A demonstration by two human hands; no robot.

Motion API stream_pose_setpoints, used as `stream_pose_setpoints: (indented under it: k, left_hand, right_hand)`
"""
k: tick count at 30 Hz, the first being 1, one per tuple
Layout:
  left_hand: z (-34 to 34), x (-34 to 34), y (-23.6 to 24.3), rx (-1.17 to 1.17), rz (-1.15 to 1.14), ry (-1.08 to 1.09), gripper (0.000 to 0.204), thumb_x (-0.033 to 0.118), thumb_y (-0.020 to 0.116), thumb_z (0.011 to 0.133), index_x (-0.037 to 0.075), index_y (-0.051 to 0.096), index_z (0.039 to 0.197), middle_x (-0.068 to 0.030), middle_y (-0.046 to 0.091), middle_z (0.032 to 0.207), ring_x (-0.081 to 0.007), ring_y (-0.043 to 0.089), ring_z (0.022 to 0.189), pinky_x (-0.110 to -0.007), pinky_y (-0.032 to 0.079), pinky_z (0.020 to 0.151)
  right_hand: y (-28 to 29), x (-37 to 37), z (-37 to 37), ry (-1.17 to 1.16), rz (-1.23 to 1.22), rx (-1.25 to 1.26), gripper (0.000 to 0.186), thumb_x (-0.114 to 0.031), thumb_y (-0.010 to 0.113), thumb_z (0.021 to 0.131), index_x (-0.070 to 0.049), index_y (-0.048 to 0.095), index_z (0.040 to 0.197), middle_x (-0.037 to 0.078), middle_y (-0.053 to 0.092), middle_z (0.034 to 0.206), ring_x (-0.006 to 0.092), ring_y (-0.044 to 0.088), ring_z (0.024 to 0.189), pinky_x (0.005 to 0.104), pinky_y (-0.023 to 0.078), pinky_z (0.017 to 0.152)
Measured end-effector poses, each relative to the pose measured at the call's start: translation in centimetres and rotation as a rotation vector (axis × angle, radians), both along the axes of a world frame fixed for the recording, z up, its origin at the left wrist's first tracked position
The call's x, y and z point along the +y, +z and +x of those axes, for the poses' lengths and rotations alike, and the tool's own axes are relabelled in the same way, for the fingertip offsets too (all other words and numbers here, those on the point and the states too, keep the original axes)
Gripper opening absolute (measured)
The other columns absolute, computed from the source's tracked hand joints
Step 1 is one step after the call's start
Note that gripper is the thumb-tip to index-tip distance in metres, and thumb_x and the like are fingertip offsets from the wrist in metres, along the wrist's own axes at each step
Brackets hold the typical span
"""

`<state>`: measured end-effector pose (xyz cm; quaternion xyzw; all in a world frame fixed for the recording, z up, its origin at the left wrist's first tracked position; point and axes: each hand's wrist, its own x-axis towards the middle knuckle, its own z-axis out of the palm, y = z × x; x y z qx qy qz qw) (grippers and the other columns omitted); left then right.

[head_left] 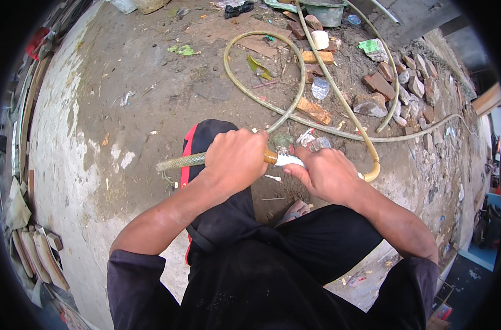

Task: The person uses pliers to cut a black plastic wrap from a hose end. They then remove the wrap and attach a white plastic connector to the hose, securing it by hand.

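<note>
In front of my knees, my left hand [237, 160] is wrapped round a yellowish braided hose [185, 161], whose free end sticks out to the left. A short brown-yellow piece of tube [270, 157] shows at the other side of that fist, fitted against a white plastic pipe [288, 160]. My right hand [333, 175] grips this pipe, thumb pressed along it. Beyond the right hand, a yellowed hose [376, 166] bends up and runs away over the ground. Whatever lies inside both fists is hidden.
A loop of hose [226, 58] lies on the dirt ahead. Broken bricks and stones [378, 85] are heaped at the right, near a grey-green basin [325, 15]. Wooden boards [47, 258] stand along the left. My sandalled foot [295, 212] is below my hands.
</note>
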<state>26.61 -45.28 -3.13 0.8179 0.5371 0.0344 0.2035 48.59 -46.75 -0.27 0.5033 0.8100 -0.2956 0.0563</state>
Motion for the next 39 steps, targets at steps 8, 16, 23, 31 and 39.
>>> stream_pose_setpoints:
  k: [8, 16, 23, 31, 39]
  left_hand:
    - [-0.2, -0.5, -0.7, -0.054, 0.075, 0.000, 0.011, 0.017, 0.074, 0.082, 0.009, 0.074, 0.088, -0.0187, 0.070, 0.067, -0.0409, 0.071, 0.065, -0.052, 0.055, 0.061]
    - [0.0, -1.5, -2.9, -0.094, 0.248, 0.058, 0.010, 0.017, 0.074, 0.084, 0.012, 0.065, 0.084, -0.0137, 0.068, 0.062, -0.0368, 0.069, 0.056, -0.049, 0.051, 0.052]
    - [0.7, -0.5, -1.9, 0.012, 0.191, 0.046, 0.014, 0.020, 0.073, 0.087, 0.008, 0.069, 0.093, -0.0163, 0.071, 0.067, -0.0369, 0.073, 0.062, -0.048, 0.057, 0.057]
    - [1.1, 0.6, 0.1, -0.069, -0.017, -0.105, 0.031, 0.022, 0.068, 0.085, -0.006, 0.068, 0.100, -0.0254, 0.070, 0.070, -0.0434, 0.073, 0.068, -0.053, 0.059, 0.063]
    - [-1.4, 0.4, 0.9, -0.294, -0.125, -0.190, 0.041, 0.032, 0.059, 0.095, -0.004, 0.064, 0.113, -0.0265, 0.066, 0.069, -0.0500, 0.068, 0.072, -0.058, 0.052, 0.069]
  right_hand:
    - [0.6, -0.5, -0.3, 0.045, 0.064, -0.098, 0.054, -0.052, 0.054, 0.106, 0.000, 0.066, 0.105, 0.025, 0.072, 0.081, 0.0474, 0.072, 0.079, 0.0557, 0.058, 0.072]
    - [-2.0, 0.3, 0.9, -0.030, -0.216, 0.278, 0.061, -0.054, 0.051, 0.108, 0.003, 0.069, 0.097, 0.028, 0.067, 0.077, 0.0500, 0.068, 0.079, 0.0579, 0.053, 0.077]
    - [-1.3, 0.3, 0.8, -0.086, -0.107, 0.167, 0.059, -0.054, 0.052, 0.107, 0.002, 0.071, 0.099, 0.028, 0.068, 0.074, 0.0498, 0.069, 0.080, 0.0587, 0.053, 0.076]
    - [-1.2, 0.7, 1.7, -0.059, -0.007, 0.012, 0.056, -0.055, 0.052, 0.107, -0.003, 0.072, 0.105, 0.027, 0.070, 0.076, 0.0503, 0.070, 0.080, 0.0595, 0.055, 0.074]
    - [0.5, 0.4, 0.8, -0.025, 0.007, -0.040, 0.055, -0.056, 0.052, 0.106, -0.004, 0.071, 0.108, 0.028, 0.071, 0.080, 0.0502, 0.071, 0.082, 0.0598, 0.056, 0.076]
